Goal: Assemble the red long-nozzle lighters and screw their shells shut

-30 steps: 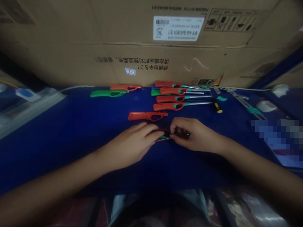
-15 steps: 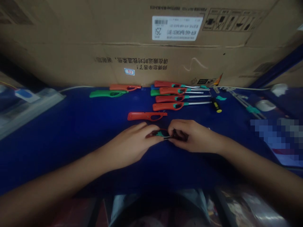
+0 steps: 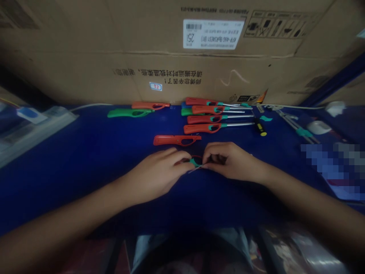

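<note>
My left hand (image 3: 155,177) is closed on a red gas lighter casing, mostly hidden by the fingers, with its green trigger (image 3: 195,162) showing in the gap between my hands. Thumb and fingertips of my right hand (image 3: 235,161) pinch a thin pale wire-like piece (image 3: 196,168) at the front of that casing; its exact kind is unclear. Just beyond my hands lies an orange-red lighter handle shell (image 3: 165,140) on the blue table (image 3: 122,152). Behind it rest several gas lighters (image 3: 199,129) with metal tubes pointing right.
Farther left lie a green handle shell (image 3: 122,113) and an orange one (image 3: 144,105). A yellow-and-black screwdriver (image 3: 261,127) is right of the lighters. Metal rods with green parts (image 3: 303,132) lie farther right. A cardboard box (image 3: 94,68) walls off the back.
My right fingers have shifted slightly up and pinch tighter. The thin piece now slants out below the trigger, and the dark red part formerly visible under my right hand is hidden.
</note>
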A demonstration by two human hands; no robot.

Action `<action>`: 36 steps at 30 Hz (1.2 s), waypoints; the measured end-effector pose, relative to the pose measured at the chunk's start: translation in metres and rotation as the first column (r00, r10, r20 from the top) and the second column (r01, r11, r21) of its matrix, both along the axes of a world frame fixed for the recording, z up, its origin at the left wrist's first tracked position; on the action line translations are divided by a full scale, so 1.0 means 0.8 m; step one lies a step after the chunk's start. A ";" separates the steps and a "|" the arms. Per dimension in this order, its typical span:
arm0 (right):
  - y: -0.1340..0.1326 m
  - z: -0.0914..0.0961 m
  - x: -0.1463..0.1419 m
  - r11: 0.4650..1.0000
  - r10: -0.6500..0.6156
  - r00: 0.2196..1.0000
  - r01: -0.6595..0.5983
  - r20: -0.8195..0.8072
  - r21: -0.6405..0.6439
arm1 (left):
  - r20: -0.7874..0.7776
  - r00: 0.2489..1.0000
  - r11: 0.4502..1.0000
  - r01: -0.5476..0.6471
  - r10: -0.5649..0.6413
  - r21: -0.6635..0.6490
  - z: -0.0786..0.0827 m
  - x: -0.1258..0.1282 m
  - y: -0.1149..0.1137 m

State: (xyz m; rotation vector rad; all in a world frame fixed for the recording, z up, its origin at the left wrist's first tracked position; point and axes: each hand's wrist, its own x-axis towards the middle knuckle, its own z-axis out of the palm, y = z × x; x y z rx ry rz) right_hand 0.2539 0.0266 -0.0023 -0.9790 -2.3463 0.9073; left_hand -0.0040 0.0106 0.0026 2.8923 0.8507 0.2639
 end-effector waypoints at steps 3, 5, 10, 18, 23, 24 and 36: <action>0.000 0.001 0.000 0.999 -0.027 1.000 0.026 -0.015 -0.020 | 0.058 0.998 0.997 -0.030 0.034 -0.070 -0.003 0.001 0.000; 0.000 0.001 -0.001 0.999 -0.037 0.999 0.037 -0.002 -0.017 | 0.068 0.997 0.996 -0.032 0.038 -0.086 -0.004 0.001 0.000; 0.000 0.000 0.000 1.000 -0.014 1.000 0.013 0.023 0.018 | 0.062 0.998 0.997 -0.025 0.029 -0.071 -0.003 0.000 0.001; -0.002 0.006 0.005 0.996 0.068 0.997 -0.071 0.044 0.058 | 0.075 0.997 0.999 -0.026 0.029 -0.039 -0.003 0.000 0.001; -0.003 0.007 0.006 0.984 0.121 0.991 -0.128 0.063 0.123 | 0.070 0.997 0.999 -0.029 0.031 -0.032 -0.005 0.000 0.002; -0.003 0.007 0.006 0.979 0.131 0.988 -0.142 0.078 0.144 | 0.071 0.997 0.999 -0.030 0.032 -0.028 -0.006 -0.001 0.002; -0.003 0.005 0.007 0.971 0.113 0.981 -0.142 0.158 0.190 | 0.092 0.996 0.998 -0.015 0.020 -0.058 -0.007 -0.002 0.004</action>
